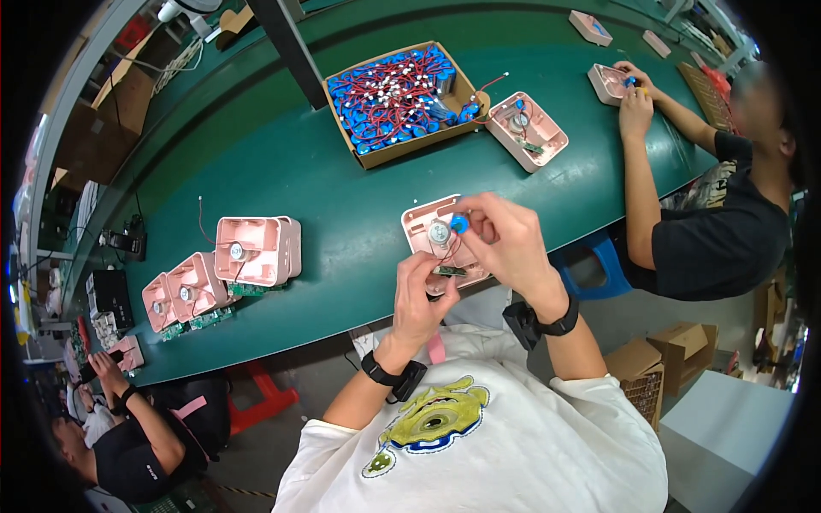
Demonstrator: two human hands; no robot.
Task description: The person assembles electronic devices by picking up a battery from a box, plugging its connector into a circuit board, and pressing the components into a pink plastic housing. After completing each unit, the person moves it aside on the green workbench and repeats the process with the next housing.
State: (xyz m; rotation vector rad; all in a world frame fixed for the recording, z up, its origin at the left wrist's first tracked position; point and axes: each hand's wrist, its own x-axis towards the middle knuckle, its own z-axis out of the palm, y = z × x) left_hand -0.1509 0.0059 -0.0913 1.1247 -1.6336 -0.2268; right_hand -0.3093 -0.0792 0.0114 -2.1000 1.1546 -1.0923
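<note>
A pink plastic housing (pixel 421 224) lies at the near edge of the green belt, with a small round motor and a green circuit board (pixel 449 271) inside it. My right hand (pixel 505 235) pinches a small blue cylindrical part (pixel 459 224) just above the housing. My left hand (pixel 423 295) grips the housing's near edge by the circuit board. Both wrists wear black bands.
A cardboard box (pixel 363 154) of blue parts with red and white wires sits further back. Another pink housing (pixel 547 141) lies to its right. Several pink housings (pixel 252 248) stand at the left. A person at the right handles a pink housing (pixel 605 83); another person sits lower left.
</note>
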